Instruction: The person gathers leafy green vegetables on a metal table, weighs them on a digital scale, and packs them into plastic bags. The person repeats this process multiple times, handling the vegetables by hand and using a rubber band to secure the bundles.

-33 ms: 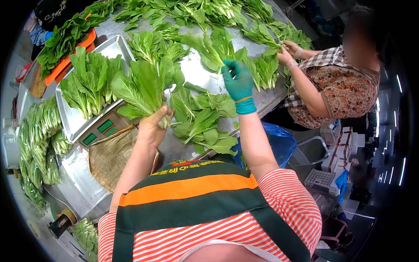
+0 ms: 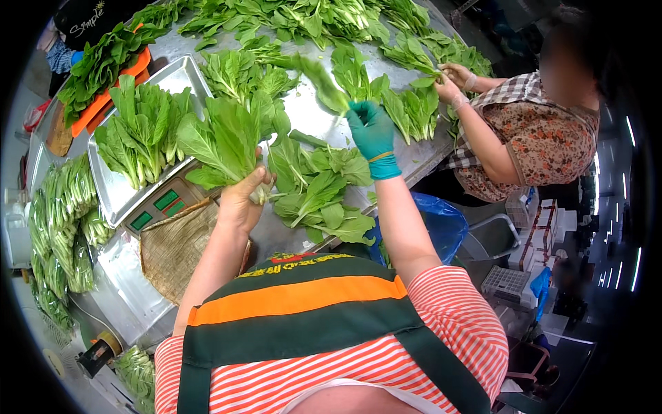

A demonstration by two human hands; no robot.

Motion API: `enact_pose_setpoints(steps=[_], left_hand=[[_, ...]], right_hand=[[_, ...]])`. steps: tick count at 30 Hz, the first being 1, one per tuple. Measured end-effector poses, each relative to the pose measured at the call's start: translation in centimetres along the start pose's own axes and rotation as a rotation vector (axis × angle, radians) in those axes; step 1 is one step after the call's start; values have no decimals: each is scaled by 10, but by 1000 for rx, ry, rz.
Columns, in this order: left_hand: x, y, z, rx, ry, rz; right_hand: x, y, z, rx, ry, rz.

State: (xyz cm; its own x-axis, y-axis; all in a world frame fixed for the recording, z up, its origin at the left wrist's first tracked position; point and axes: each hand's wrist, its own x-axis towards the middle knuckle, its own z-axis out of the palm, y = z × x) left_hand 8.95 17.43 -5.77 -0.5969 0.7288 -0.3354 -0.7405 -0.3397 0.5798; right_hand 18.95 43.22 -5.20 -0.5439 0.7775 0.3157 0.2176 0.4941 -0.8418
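My bare left hand (image 2: 241, 193) grips the stem ends of a bunch of leafy greens (image 2: 224, 138), its leaves pointing away from me. In my right hand (image 2: 372, 130), in a teal glove with a band at the wrist, is the stem end of a single leafy green stalk (image 2: 324, 81), blurred by motion. Loose leafy greens (image 2: 321, 196) lie on the metal table (image 2: 307, 103) between my forearms. To the left, a metal tray (image 2: 103, 186) holding more greens (image 2: 145, 138) rests on a scale (image 2: 162, 207) with green displays.
A co-worker (image 2: 524, 138) at the right handles greens at the table edge. Bagged greens (image 2: 62, 214) lie far left, near an orange basket (image 2: 141, 65). A brown woven mat (image 2: 176, 248) lies beside my left forearm. A blue plastic bag (image 2: 441, 228) hangs right of my right forearm.
My right hand has shifted slightly down and left, and the stalk in it has swung and blurred more. My left hand and its bunch stay nearly still.
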Motion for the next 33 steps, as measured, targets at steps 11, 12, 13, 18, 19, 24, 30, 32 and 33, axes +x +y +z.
enact_pose_setpoints(steps=[11, 12, 13, 18, 19, 24, 30, 32, 33], left_hand=[[8, -4, 22, -33, -67, -55], [10, -5, 23, 31, -97, -58], [8, -5, 24, 64, -80, -67], [2, 0, 5, 659, -83, 222], [3, 2, -7, 909, -104, 260], [10, 11, 3, 1585, -319, 954], [2, 1, 2, 801, 65, 343], [3, 0, 10, 395, 83, 201], [4, 0, 10, 367, 98, 179]], right_hand=[[-83, -38, 37, 1251, -516, 920], [-90, -43, 41, 1135, -606, 890], [-94, -48, 44, 998, -623, 769], [-54, -23, 40, 180, -375, 144], [-27, 7, 37, 60, -268, 206], [10, 81, 36, -556, -633, -338], [46, 93, 25, -546, -79, 133], [50, 119, 24, -858, -98, 59], [56, 127, 22, -797, -169, 41]])
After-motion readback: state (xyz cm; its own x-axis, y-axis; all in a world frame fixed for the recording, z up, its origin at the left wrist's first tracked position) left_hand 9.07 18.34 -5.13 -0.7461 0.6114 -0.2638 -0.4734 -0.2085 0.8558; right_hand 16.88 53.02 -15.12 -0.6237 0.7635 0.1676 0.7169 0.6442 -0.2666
